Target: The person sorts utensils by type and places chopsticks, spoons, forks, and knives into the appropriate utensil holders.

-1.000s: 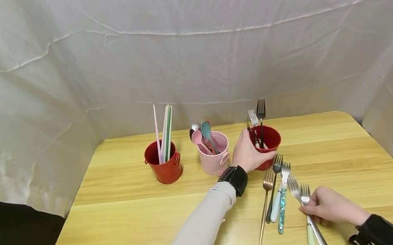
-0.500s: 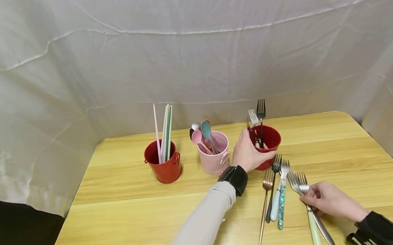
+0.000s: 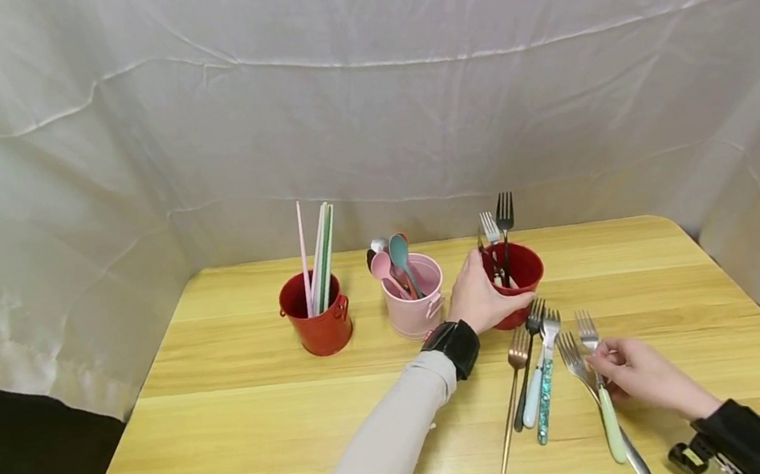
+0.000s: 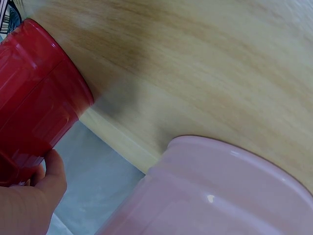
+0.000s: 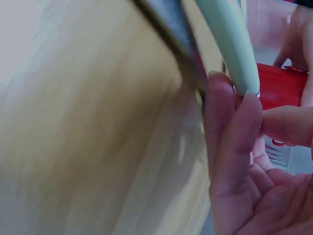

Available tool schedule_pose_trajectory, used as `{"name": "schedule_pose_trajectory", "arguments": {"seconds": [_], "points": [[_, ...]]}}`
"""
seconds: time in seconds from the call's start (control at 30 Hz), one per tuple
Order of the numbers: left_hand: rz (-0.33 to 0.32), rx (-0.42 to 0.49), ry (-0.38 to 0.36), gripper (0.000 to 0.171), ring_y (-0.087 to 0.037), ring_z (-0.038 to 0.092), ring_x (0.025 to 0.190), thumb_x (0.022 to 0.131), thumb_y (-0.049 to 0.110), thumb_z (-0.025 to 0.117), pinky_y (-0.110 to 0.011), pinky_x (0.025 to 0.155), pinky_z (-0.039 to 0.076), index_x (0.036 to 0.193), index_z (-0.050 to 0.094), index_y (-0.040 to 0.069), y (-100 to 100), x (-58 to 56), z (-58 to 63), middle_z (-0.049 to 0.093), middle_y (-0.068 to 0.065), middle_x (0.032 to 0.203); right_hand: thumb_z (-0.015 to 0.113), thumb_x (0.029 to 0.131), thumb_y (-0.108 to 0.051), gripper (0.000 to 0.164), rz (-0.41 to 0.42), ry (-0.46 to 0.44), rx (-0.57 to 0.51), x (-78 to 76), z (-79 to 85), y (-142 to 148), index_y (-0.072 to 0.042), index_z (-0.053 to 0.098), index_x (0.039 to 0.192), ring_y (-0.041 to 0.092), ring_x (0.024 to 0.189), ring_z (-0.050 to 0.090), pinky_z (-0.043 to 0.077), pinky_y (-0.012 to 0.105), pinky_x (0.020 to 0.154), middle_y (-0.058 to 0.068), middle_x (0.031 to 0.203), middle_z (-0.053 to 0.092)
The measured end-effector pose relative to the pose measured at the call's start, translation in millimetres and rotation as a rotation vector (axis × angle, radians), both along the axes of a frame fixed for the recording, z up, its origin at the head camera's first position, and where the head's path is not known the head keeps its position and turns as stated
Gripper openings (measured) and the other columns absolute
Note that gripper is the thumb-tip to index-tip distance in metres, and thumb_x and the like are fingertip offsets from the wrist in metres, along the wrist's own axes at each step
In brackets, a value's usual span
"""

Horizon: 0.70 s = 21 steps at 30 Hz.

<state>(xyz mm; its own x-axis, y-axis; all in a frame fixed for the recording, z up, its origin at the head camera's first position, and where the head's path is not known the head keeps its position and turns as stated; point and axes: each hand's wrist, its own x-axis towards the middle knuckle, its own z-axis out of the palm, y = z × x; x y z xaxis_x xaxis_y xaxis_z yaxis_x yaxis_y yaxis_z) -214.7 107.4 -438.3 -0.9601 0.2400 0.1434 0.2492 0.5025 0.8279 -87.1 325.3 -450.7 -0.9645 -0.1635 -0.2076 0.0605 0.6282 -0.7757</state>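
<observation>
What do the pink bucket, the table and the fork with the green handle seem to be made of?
Pink bucket: probably painted metal, glossy, given its highlights and lipped rim.
Table: wood or wood-look laminate, showing grain and a slight sheen.
Fork with the green handle: silvery metal at the tines; its smooth, evenly coloured grip may be plastic or ceramic.

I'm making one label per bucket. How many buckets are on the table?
3: a red bucket at the left, a pink bucket in the middle, and a second red bucket at the right, held by the left hand. None looks hidden.
</observation>
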Motion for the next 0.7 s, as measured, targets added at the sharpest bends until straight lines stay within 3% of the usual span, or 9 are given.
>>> {"name": "schedule_pose_trajectory", "arguments": {"seconds": [0.17,0.27,0.5,0.7], "points": [[0.000,0.002,-0.004,0.084,-0.015,0.054,0.109,0.065,0.045,0.083,-0.032,0.087,0.052,0.131,0.037,0.021,0,-0.1,-0.2,0.053,0.004,0.122,0.050,0.099,-0.017,0.027,-0.014,0.008,-0.130,-4.2,8.2,-2,0.009,0.048,0.098,0.021,0.061,0.062,0.056,0.034,0.056,0.014,0.076,0.060],[0.001,-0.001,-0.001,0.084,-0.015,0.054,0.109,0.064,0.045,0.083,-0.032,0.087,0.052,0.131,0.037,0.021,0,-0.4,-0.7,0.053,0.004,0.122,0.049,0.099,-0.018,0.027,-0.026,0.061,-0.161,-7.9,11.8,-2,0.009,0.047,0.098,0.022,0.063,0.063,0.057,0.035,0.057,0.016,0.078,0.061],[0.000,-0.003,0.004,0.084,-0.015,0.054,0.109,0.065,0.046,0.082,-0.032,0.088,0.052,0.131,0.037,0.021,1,-1.7,-2.5,0.053,0.004,0.122,0.045,0.101,-0.020,0.029,-0.053,0.248,-0.125,-18.6,24.9,-3,0.008,0.049,0.103,0.020,0.068,0.063,0.054,0.033,0.052,0.017,0.082,0.065],[0.001,-0.003,0.003,0.085,-0.015,0.054,0.109,0.064,0.047,0.082,-0.032,0.087,0.052,0.131,0.037,0.021,1,-2.7,-3.5,0.053,0.004,0.122,0.045,0.101,-0.022,0.028,-0.081,0.349,-0.093,-30.6,43.5,-9,0.005,0.053,0.103,0.015,0.067,0.063,0.052,0.031,0.050,0.018,0.083,0.067]]}}
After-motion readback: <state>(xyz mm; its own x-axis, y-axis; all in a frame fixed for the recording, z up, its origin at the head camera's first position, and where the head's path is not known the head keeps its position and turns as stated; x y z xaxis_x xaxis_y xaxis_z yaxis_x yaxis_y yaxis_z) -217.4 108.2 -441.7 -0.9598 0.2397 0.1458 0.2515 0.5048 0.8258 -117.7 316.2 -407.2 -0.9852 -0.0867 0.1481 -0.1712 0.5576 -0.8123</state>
